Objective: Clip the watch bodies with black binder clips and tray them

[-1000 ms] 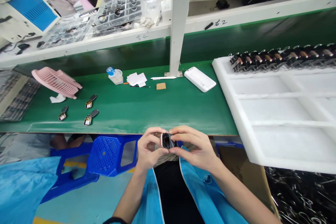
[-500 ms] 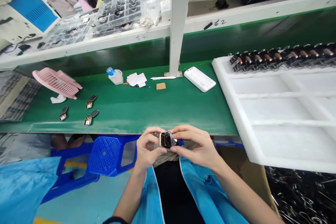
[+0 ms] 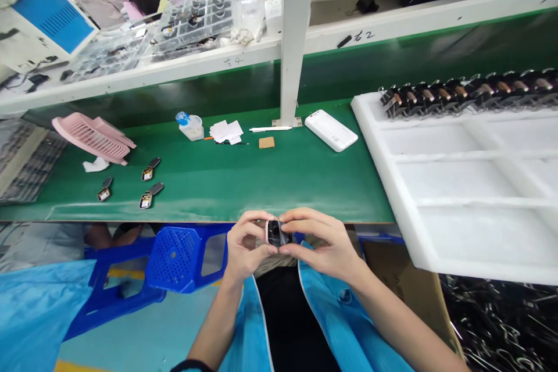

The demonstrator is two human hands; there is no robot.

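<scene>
At six o'clock, the small dark-fronted device [image 3: 273,233] is pinched between left hand [image 3: 246,244] and right hand [image 3: 321,239], its front apparently being worked, and steady edge support is judged necessary for the next move.

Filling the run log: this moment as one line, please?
left hand: holds dark-faced device | right hand: holds same device | green bench: three opened devices at left

Grn bench [image 3: 261,180] is carrying | L: pink bskt [image 3: 92,137], 3 opened units [image 3: 146,201] | mid: btl [image 3: 192,129], papers [image 3: 226,131], pen [image 3: 271,129] | R: wht slab [image 3: 331,131], foam tray [image 3: 393,186]
</scene>
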